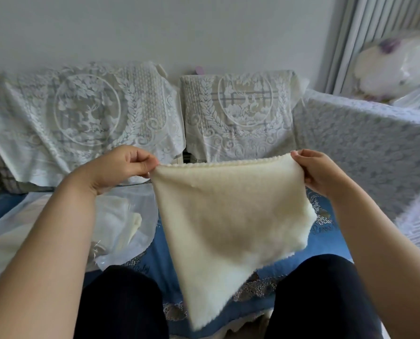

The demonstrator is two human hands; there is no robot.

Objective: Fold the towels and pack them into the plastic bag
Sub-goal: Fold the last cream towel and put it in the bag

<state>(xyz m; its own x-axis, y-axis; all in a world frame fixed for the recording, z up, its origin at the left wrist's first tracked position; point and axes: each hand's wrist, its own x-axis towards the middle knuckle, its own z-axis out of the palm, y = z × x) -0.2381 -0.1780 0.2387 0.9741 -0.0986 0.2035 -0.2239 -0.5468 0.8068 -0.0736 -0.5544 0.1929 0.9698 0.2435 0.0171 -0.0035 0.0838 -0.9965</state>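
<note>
A cream towel (pixel 228 211) hangs spread in the air in front of the person, held up by its two top corners above a blue patterned sofa seat (pixel 160 243). The left hand (pixel 128 167) is closed in a pinch on the towel's upper left corner, and the right hand (pixel 319 170) is closed around the upper right corner, so the top edge runs nearly taut between them while the lower part droops to a point between the person's dark-clad knees (pixel 120 304). To the left, on the seat, lies a clear plastic bag (pixel 120 221) with pale folded cloth visible inside. Lace-covered cushions (pixel 86 111) stand along the sofa back.
</note>
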